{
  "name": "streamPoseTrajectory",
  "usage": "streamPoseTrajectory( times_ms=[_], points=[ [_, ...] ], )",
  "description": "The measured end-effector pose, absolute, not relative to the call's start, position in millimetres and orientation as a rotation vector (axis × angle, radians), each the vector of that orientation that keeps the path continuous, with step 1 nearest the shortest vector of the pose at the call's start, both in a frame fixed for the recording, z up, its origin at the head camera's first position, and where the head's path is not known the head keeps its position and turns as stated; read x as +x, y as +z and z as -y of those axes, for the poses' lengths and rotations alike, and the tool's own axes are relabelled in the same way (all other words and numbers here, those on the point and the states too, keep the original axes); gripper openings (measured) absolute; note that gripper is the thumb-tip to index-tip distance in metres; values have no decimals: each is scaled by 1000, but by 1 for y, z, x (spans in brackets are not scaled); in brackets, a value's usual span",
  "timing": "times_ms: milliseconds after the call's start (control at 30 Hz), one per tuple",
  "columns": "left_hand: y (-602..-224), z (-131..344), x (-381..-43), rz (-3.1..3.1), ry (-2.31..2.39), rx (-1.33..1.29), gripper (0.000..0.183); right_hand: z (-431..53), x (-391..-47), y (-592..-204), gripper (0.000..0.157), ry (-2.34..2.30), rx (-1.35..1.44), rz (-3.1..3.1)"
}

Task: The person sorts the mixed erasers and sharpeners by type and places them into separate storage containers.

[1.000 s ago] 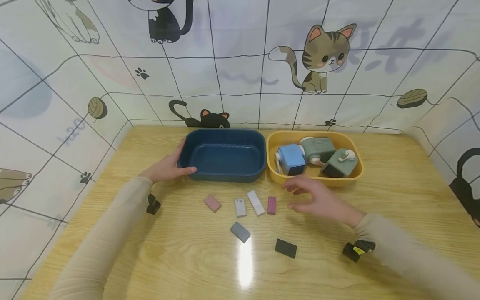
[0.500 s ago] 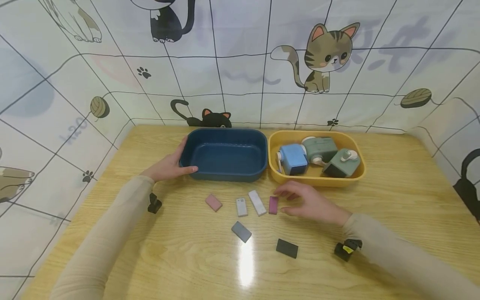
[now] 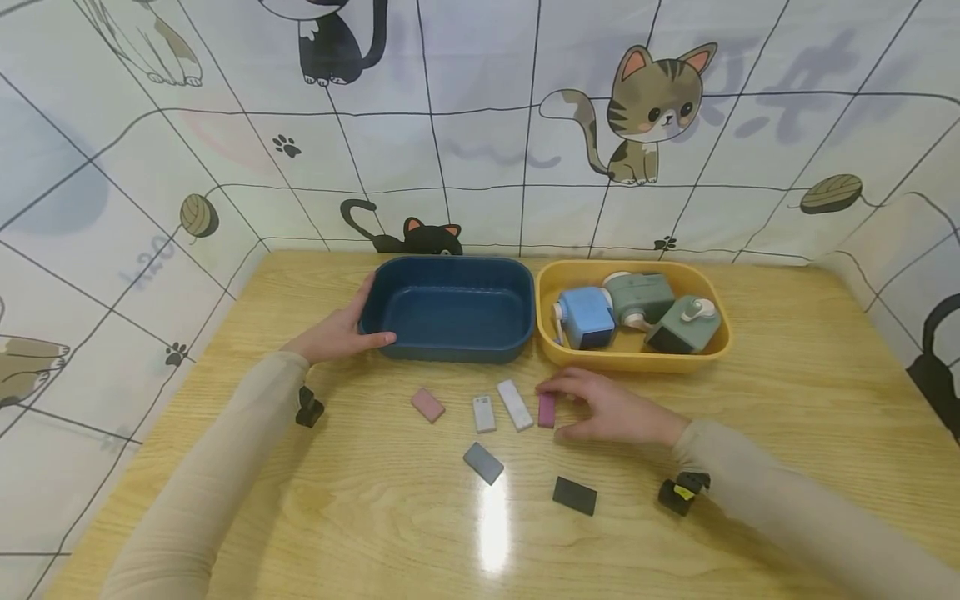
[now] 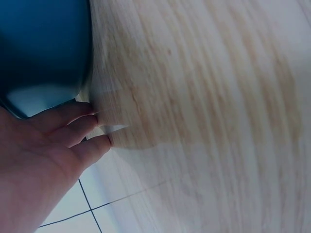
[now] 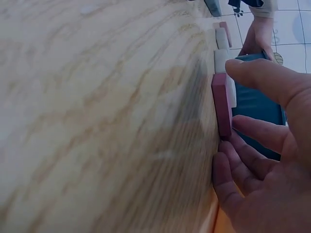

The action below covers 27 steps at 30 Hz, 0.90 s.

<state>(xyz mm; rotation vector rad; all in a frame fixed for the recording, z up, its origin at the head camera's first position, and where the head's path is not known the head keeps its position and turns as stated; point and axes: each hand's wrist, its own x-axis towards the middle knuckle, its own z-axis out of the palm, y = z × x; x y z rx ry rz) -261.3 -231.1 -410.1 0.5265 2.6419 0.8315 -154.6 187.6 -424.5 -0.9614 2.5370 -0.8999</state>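
Observation:
My left hand [image 3: 341,333] rests at the left end of a dark blue bin [image 3: 450,352], thumb along its near corner and fingers against its side. In the left wrist view those fingertips come down near the tabletop beside the blue wall. My right hand [image 3: 600,408] reaches over a small magenta block [image 3: 547,411], thumb and fingers spread on either side of it. The right wrist view shows this magenta block [image 5: 222,104] standing between the thumb and the other fingers, with a gap at the thumb.
Left of the magenta block lie a white block [image 3: 514,406], a light grey one [image 3: 483,414] and a pink one [image 3: 427,405]. Nearer are a grey block [image 3: 483,463] and a black one [image 3: 574,496]. A yellow bin [image 3: 637,362] holds blue and green boxy items.
My right hand has moved left from in front of the yellow bin to over the magenta block. The left hand stays at the blue bin.

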Motion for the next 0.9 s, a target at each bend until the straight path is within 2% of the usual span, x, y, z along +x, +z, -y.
streamPoseTrajectory(
  times_ms=[900],
  points=[
    [-411,232,-262,-2654,814,527,109,-177,-161,-430,45,-956,-915,-2543]
  ],
)
